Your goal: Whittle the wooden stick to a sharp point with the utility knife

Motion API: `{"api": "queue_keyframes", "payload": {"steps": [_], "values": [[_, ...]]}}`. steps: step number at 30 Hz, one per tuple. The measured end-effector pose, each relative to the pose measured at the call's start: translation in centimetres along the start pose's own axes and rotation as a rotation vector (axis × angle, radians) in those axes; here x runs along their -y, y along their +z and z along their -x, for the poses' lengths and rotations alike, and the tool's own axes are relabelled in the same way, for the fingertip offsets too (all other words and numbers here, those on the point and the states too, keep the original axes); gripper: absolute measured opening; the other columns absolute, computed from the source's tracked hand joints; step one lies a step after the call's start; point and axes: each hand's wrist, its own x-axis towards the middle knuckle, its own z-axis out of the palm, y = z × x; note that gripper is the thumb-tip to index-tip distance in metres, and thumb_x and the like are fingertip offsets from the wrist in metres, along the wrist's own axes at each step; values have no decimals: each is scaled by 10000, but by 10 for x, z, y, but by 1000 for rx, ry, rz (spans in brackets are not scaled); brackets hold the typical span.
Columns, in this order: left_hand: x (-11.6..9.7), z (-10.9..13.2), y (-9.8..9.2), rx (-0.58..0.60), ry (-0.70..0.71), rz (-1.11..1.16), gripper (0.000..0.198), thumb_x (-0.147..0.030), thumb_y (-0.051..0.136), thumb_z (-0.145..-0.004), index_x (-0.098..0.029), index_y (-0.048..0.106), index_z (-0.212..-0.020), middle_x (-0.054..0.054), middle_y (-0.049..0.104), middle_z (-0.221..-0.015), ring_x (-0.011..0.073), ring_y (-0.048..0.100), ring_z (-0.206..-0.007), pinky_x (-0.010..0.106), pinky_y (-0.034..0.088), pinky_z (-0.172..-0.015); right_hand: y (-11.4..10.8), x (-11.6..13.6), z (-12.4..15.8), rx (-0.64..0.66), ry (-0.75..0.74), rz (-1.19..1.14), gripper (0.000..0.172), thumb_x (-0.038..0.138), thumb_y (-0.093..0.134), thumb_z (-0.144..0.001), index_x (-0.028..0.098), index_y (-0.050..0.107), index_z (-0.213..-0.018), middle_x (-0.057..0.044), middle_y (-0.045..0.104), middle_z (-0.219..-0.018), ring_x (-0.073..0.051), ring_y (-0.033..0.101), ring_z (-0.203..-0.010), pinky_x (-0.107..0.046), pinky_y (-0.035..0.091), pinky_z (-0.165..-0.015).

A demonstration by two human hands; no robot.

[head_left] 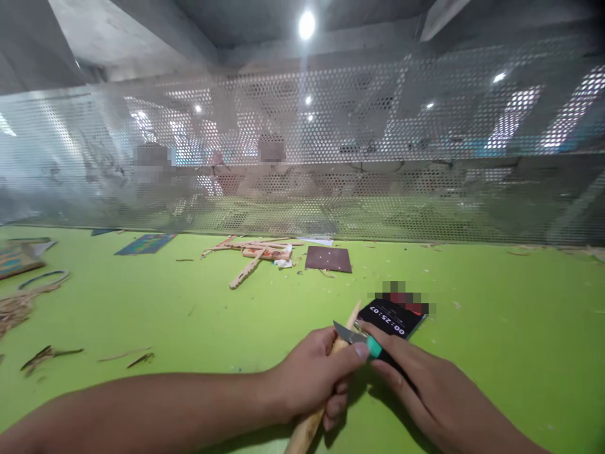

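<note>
- Far left edge of the green worktop [142, 315]: a heap of pale wood shavings [16, 306] with a thin loop of band [45, 277] just beside it, and a few darker slivers [47, 356] lying nearer the camera.
- Back left there's a blue printed card [146, 243] lying flat, close to the perforated metal screen [302, 157] that runs along the back of the worktop.
- Middle back: a loose pile of wooden sticks [255, 251], one notched stick [246, 272] sticking out toward the camera, plus a dark brown sheet of sandpaper [328, 259] just to the right of the pile.
- Left hand [312, 378] is clenched around a wooden stick [307, 429], thumb pushed up against the back of the blade. The stick runs from the bottom of the frame up through the fist, and its pointed tip [353, 313] pokes out above the fingers.
- Right hand [425, 391] is grasping a small knife [359, 339] with a teal handle; the grey blade sits across the stick near the tip.
- Right behind the hands, a phone [392, 317] lies flat on the worktop showing a timer, partly covered by the right hand's fingers.
</note>
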Motion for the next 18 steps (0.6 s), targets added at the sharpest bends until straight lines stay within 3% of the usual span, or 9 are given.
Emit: {"api": "queue_keyframes", "payload": {"steps": [5, 10, 18], "values": [[-3, -1, -2, -2, -30, 30, 523, -643, 768, -825, -223, 462, -887, -117, 478, -555, 46, 402, -324, 158, 425, -295, -7, 11, -9, 100, 36, 15, 569, 441, 278, -1105, 110, 592, -1446, -194, 778, -1172, -341, 789, -975, -508, 655, -777], [-3, -1, -2, -5, -39, -2, 543, -663, 755, -825, -220, 443, -802, -118, 428, -498, 42, 367, -326, 153, 416, -296, -22, 18, -19, 225, 138, -67, 600, 530, 325, -1085, 138, 620, -1431, -200, 721, -1316, -349, 748, -1099, -510, 623, -872], [-2, 7, 4, 52, -33, -22, 514, -617, 769, -854, -243, 467, -1039, -135, 435, -513, 43, 350, -345, 106, 381, -287, -18, 7, -2, 207, -75, -108, 425, 426, 397, -1086, 186, 636, -1343, -161, 748, -1275, -296, 757, -1077, -457, 622, -886]]}}
